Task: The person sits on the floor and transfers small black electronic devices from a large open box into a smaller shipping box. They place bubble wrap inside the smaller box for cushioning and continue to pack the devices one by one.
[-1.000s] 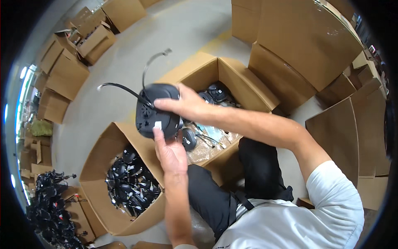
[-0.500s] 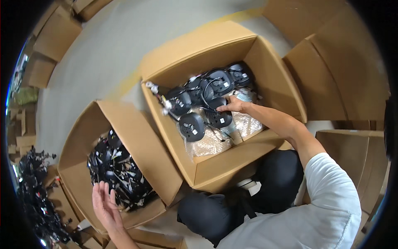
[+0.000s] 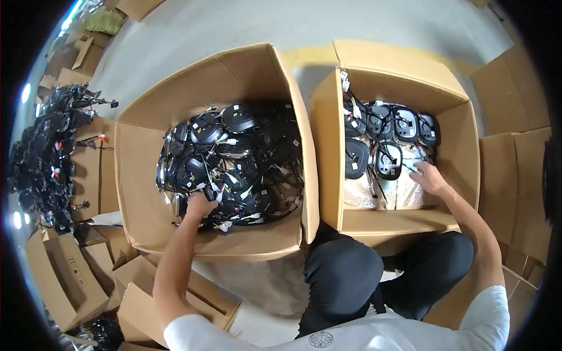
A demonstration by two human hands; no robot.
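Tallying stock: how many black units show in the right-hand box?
6 black units: four in the far row, two nearer, left of the right hand; others may be hidden.

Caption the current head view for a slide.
Left hand among wired black parts in the left carton; right hand over bubble wrap in the right carton.

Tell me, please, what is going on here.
The person's left grip is down among jumbled black plastic wired parts in the left brown cardboard box; whatever it may hold is hidden. Their right grip is in the right brown cardboard box, beside two rough rows of black rounded-square plastic units, with clear bubble wrap showing; whether it touches anything is unclear.
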